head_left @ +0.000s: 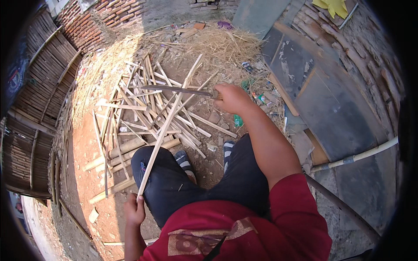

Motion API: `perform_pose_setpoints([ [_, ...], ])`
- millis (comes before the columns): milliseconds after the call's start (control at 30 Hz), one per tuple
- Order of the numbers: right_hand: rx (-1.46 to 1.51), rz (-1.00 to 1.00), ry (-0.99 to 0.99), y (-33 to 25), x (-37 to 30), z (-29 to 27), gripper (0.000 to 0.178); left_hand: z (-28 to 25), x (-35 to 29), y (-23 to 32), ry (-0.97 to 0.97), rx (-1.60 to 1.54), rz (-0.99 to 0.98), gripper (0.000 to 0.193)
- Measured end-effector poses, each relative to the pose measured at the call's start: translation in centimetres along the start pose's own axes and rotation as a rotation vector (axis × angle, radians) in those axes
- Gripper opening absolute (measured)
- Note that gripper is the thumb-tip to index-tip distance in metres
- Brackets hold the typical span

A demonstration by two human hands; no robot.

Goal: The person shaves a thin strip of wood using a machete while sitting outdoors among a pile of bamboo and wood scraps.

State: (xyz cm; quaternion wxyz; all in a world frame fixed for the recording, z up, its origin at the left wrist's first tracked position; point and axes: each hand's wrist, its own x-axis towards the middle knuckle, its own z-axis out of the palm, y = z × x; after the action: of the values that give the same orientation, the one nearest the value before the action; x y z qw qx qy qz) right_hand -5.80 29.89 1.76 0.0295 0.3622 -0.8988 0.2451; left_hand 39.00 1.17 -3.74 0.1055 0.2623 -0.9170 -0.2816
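The left hand [135, 209] is gripping the lower end of one long wooden stick [167, 126], which is slanting over the left knee [163, 167] and pointing toward one o'clock. The right hand [231, 98] is gripping one knife [196, 92], its blade pointing toward nine o'clock and crossing the stick. One stick pile [126, 106] is lying toward ten o'clock.

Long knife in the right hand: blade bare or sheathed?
Bare. The long knife shows its dark blade uncovered to the tip, beyond the right hand.

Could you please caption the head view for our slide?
The right hand holds a long knife, the left hand a pale strip, near piled strips.
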Motion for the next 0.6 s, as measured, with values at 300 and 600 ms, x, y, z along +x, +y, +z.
perform_pose_setpoints([
  [300,-0.130,-0.346,-0.346,-7.4,-2.6,1.2,0.030,-1.0,-0.2,2.0,-0.028,0.001,-0.067,0.034],
  [600,0.048,0.010,-0.078,-1.2,-0.2,0.9,0.031,0.7,-0.5,0.5,0.005,-0.113,-0.044,0.033],
])
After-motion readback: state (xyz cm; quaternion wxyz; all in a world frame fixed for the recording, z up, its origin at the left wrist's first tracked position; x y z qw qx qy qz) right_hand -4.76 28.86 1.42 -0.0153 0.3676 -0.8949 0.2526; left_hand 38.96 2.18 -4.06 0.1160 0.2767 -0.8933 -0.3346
